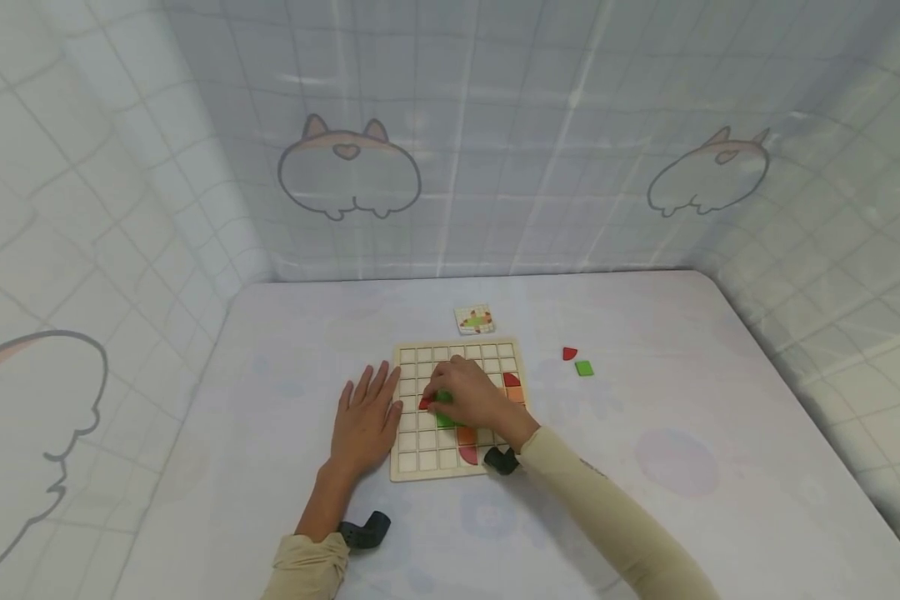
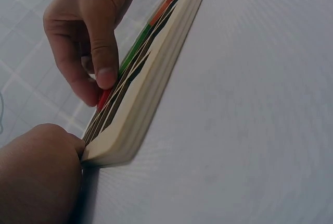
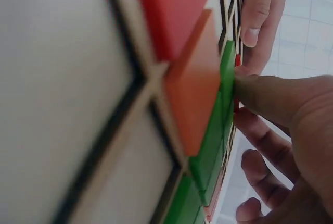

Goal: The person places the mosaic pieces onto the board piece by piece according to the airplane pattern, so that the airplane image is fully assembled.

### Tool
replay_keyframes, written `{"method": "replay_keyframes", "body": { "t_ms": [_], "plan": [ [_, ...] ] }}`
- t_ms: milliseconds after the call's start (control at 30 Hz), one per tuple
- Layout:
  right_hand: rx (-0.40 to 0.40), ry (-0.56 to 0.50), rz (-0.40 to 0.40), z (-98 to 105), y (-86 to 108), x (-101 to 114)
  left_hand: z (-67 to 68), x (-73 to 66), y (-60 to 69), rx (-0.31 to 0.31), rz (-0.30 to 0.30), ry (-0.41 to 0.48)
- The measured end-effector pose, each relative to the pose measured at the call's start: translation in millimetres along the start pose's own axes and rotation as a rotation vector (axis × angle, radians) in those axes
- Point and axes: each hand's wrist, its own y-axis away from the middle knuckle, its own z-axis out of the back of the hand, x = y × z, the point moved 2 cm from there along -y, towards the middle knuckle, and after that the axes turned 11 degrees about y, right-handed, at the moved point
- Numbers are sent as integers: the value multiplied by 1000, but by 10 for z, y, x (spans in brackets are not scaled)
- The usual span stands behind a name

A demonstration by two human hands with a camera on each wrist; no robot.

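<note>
A wooden grid board (image 1: 408,444) lies on the table, with several coloured tiles in its squares. My right hand (image 1: 471,398) is over the board, thumb and finger pinching a red tile (image 2: 104,97) at a square left of the green tiles (image 1: 446,421). The palm and other fingers partly cover the middle of the grid. Flat beside the board's left edge, my left hand (image 1: 365,421) has its fingers straight and touches that edge. An orange tile (image 1: 467,436) and a red quarter-round tile (image 1: 468,455) sit in the column nearer me.
Behind the board lies a small pattern card (image 1: 475,319). To the right, a loose red quarter-round tile (image 1: 569,353) and a loose green square tile (image 1: 584,368) rest on the white table (image 1: 645,517). Patterned curtains (image 1: 450,150) surround the table at the back and sides.
</note>
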Motion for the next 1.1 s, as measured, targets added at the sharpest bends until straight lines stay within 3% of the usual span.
{"method": "replay_keyframes", "body": {
  "t_ms": [167, 333, 600, 800, 967, 1100],
  "plan": [
    [39, 0, 3, 19, -32, 1, -9, -14, -8, 2, 13, 22],
    [95, -20, -49, 25, -39, -25, -14, -26, -22, 10, 18, 25],
    [41, -80, -40, -17, -81, -15, 10, -1, -10, 12, 25, -2],
    [81, -20, -74, -10, -100, -15, -8, 10, -5, 9, 21, 24],
    [96, -26, -80, -2, -53, -31, -27, 9, 3, 11, 21, 18],
    [54, -66, -90, 20, 43, -104, -14, -9, 9, -9, 17, 25]
  ]
}}
